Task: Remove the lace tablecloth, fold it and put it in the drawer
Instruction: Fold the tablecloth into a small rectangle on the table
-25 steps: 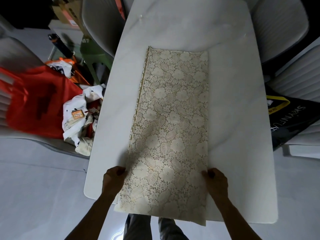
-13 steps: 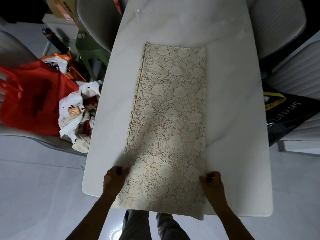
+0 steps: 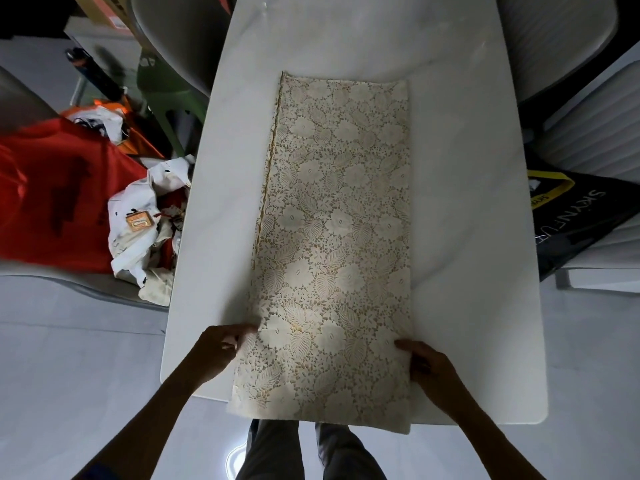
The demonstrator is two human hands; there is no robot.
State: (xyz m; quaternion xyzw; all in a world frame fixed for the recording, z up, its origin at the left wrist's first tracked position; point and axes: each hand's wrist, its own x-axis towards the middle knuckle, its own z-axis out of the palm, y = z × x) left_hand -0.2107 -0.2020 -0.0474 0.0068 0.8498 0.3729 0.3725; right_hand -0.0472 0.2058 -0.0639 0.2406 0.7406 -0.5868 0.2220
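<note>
The cream lace tablecloth (image 3: pixel 336 237) lies folded into a long narrow strip down the middle of the white marble table (image 3: pixel 478 237). Its near end hangs a little over the table's front edge. My left hand (image 3: pixel 221 348) pinches the strip's left edge near that end. On the opposite side, my right hand (image 3: pixel 427 367) grips the right edge at about the same height. No drawer is in view.
Grey chairs (image 3: pixel 173 39) stand along both sides of the table. A red bag (image 3: pixel 59 195) and crumpled white cloth (image 3: pixel 145 230) lie on the left. A black bag with yellow trim (image 3: pixel 575 220) rests on the right.
Both hands stayed on the near end's side edges. The left hand's fingers have closed more tightly on the cloth edge, lifting it slightly. The strip has barely shifted.
</note>
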